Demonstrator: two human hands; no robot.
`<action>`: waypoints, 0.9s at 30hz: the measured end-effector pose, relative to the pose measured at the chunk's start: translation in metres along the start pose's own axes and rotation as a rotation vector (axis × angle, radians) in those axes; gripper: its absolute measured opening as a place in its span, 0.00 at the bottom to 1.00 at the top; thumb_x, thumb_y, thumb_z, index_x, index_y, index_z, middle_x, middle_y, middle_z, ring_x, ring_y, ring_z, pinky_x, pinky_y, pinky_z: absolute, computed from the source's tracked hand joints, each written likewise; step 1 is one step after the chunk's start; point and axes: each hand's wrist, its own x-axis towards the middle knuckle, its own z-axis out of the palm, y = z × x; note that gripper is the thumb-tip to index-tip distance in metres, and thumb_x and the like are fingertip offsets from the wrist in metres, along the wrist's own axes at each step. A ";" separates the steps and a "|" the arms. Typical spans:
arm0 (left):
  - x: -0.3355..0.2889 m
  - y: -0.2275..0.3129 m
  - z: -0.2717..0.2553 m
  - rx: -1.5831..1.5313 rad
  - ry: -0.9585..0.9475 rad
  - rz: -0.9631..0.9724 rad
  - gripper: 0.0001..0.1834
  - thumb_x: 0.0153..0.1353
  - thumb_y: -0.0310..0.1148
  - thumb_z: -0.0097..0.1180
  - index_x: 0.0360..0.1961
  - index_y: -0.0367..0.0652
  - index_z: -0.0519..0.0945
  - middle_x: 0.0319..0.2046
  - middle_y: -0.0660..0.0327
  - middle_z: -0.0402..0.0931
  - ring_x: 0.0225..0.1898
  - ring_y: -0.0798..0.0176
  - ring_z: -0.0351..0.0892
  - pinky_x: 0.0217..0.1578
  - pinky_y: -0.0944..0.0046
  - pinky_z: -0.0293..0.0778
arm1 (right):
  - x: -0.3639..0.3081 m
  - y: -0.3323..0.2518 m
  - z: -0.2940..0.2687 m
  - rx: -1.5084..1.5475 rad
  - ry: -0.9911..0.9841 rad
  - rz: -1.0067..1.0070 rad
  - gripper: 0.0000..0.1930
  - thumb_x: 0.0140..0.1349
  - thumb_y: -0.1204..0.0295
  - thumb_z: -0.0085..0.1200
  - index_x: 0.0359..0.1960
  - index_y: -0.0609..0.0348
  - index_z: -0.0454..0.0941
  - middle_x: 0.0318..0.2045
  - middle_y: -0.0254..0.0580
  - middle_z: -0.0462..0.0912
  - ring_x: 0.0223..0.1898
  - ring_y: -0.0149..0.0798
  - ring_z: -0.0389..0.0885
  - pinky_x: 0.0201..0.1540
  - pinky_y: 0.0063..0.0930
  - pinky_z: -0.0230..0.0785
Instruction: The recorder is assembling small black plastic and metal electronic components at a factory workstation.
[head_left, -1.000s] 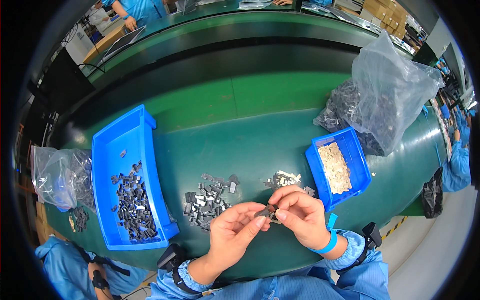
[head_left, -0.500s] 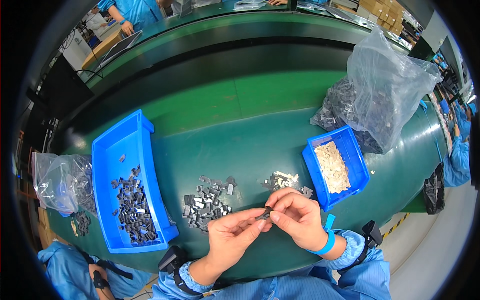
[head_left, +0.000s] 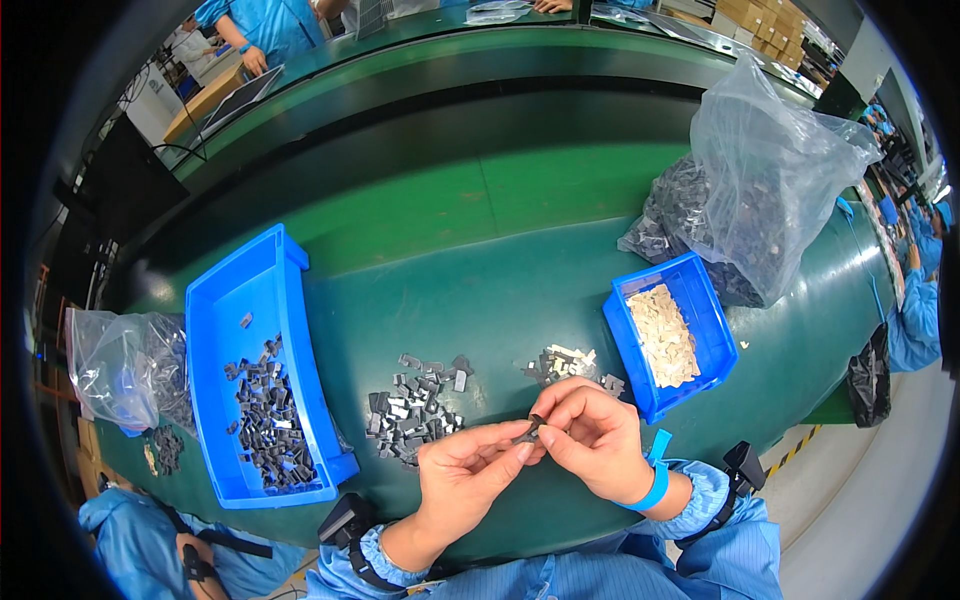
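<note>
Between the fingertips of both hands is a small black plastic part (head_left: 534,426), partly covered by the fingers. My left hand (head_left: 466,474) pinches it from the left, and my right hand (head_left: 592,440), with a blue wristband, pinches it from the right. Just beyond the left hand lies a loose pile of small black parts (head_left: 410,405) on the green table. Past the right hand sits a smaller pile of cream and dark pieces (head_left: 562,362). A small blue bin (head_left: 640,385) holding many flat cream pieces stands to the right of that pile.
A large blue tray (head_left: 237,285) with black parts stands at the left, beside a clear bag (head_left: 115,360). At the back right rests a big clear bag (head_left: 770,170) of dark parts. Another person's arm (head_left: 195,565) shows at lower left; others work across the table.
The fingers shift slightly around the black part; the right thumb and index finger move a little. Both hands stay in the same place, and the piles look unchanged.
</note>
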 end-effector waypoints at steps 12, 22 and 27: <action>-0.001 -0.002 -0.001 -0.062 -0.029 -0.006 0.12 0.55 0.18 0.53 0.42 0.30 0.75 0.35 0.50 0.78 0.36 0.62 0.79 0.42 0.65 0.76 | -0.001 0.002 -0.002 -0.111 0.022 -0.072 0.05 0.51 0.85 0.54 0.26 0.65 0.71 0.37 0.43 0.71 0.37 0.28 0.72 0.38 0.21 0.70; -0.001 -0.003 0.001 -0.114 -0.036 -0.035 0.12 0.55 0.18 0.52 0.42 0.30 0.75 0.35 0.49 0.78 0.37 0.61 0.79 0.42 0.64 0.77 | -0.002 0.003 -0.002 -0.119 0.027 -0.089 0.05 0.50 0.85 0.54 0.25 0.65 0.70 0.37 0.42 0.70 0.36 0.27 0.72 0.38 0.20 0.69; -0.001 -0.003 0.000 -0.177 -0.043 -0.058 0.12 0.56 0.18 0.52 0.42 0.31 0.75 0.36 0.49 0.78 0.37 0.60 0.80 0.42 0.63 0.77 | -0.003 0.000 -0.001 0.110 0.036 0.048 0.04 0.53 0.86 0.49 0.27 0.67 0.68 0.38 0.43 0.69 0.32 0.30 0.76 0.36 0.22 0.73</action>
